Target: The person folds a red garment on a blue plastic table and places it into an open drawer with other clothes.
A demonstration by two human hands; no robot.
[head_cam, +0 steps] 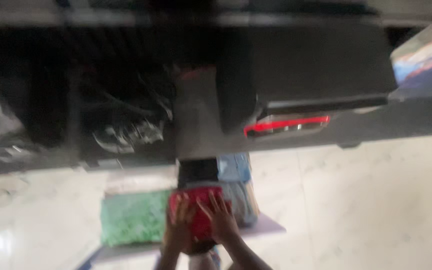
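We see our left hand [177,231] and our right hand [221,220] both pressed flat, fingers spread, on a red folded cloth [199,220]; whether they grip it we cannot tell, because the picture is blurred. The cloth lies on a pale flat board [266,227], just beside a green patterned cloth [133,217] and a light blue folded cloth [236,172]. Beyond stands a dark cabinet [301,65] on the white marble floor [376,200].

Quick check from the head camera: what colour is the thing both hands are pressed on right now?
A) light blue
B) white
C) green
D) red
D: the left hand and right hand both lie on the red item; the green patterned bundle sits beside it, untouched.
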